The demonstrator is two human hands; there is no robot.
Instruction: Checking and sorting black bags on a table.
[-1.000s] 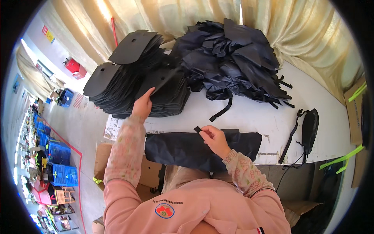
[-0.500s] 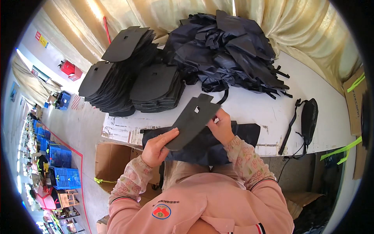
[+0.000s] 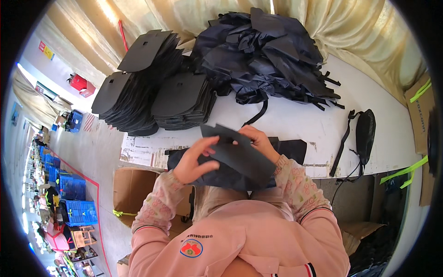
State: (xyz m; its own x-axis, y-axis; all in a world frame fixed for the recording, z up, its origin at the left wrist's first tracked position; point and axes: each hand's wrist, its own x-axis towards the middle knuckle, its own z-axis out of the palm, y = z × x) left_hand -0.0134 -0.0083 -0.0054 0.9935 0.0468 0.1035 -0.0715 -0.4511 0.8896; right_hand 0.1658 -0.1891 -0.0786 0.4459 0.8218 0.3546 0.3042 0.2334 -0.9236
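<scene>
Both hands, left hand [image 3: 191, 161] and right hand [image 3: 259, 141], fingers pinching a flat black stiff shaped panel [image 3: 240, 152] at frame centre over black fabric [image 3: 295, 148] on the white surface [image 3: 295, 122]; likely to snag or slip askew.

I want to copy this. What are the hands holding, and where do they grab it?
Both hold one flat black sheet over the dark fabric. The left hand pinches its left edge; the right hand grips its upper edge.

Pink sweatshirt with floral-print sleeves [image 3: 157, 203], striped cuffs and round chest badge [image 3: 190, 248].
</scene>
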